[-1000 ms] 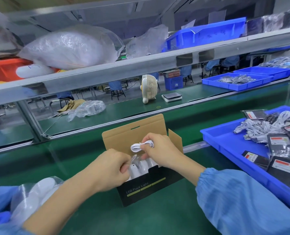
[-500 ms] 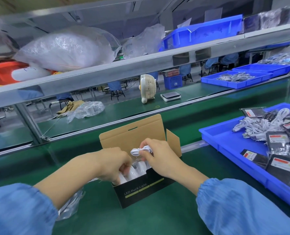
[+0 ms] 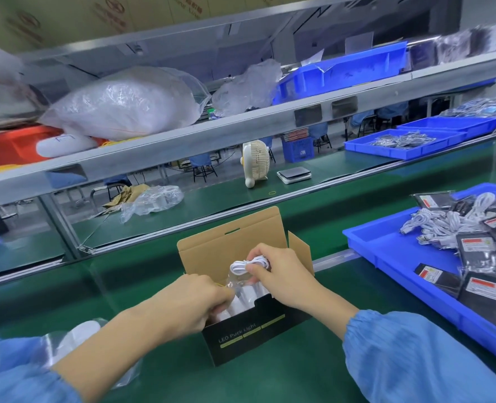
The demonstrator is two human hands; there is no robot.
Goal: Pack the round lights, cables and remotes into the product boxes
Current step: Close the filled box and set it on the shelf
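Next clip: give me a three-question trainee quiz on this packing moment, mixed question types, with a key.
1. True or false: the product box has its lid flap closed.
2. Which hand holds the coiled white cable? A) left hand B) right hand C) neither
3. Fill in: spare cables and bagged remotes lie in the blue ____ at the right.

Key: 1 false, the flap stands open. 2 B, over the open box. 3 tray.
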